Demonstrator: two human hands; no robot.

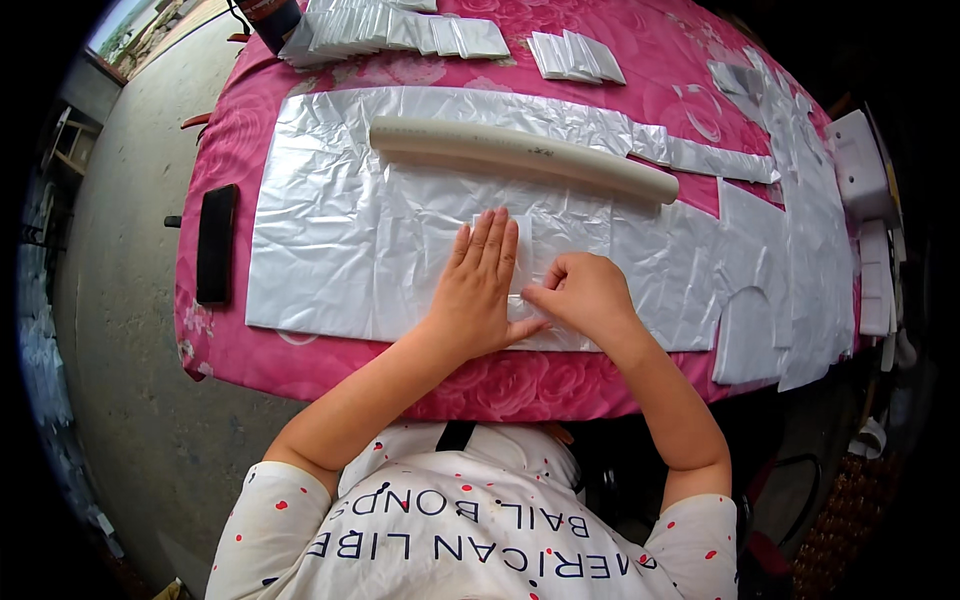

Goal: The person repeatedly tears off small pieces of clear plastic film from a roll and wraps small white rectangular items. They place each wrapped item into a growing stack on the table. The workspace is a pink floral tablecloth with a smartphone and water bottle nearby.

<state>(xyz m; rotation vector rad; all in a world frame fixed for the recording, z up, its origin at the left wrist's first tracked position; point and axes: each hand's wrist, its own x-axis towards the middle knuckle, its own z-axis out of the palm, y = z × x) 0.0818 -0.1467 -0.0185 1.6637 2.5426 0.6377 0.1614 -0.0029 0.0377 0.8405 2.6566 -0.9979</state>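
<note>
My left hand (478,290) lies flat, fingers stretched out, pressing on a thin white plastic bag that is partly folded under it. The right hand (588,292) is closed in a pinch beside my left thumb, at the edge of the plastic bag (523,238). Beneath both hands a wide layer of silvery-white plastic bags (315,220) is spread over the table. Lying across that layer, just beyond my fingers, is a long off-white plastic pipe (520,152). How much plastic the right fingertips grip is hidden.
A pink flowered tablecloth (490,388) covers the table. Folded bags stand in rows at the far left (400,35) and far middle (577,57). A black phone (216,245) lies left. Loose bags (815,270) cover the right end, near white plastic containers (860,168). A dark bottle (270,20) stands far left.
</note>
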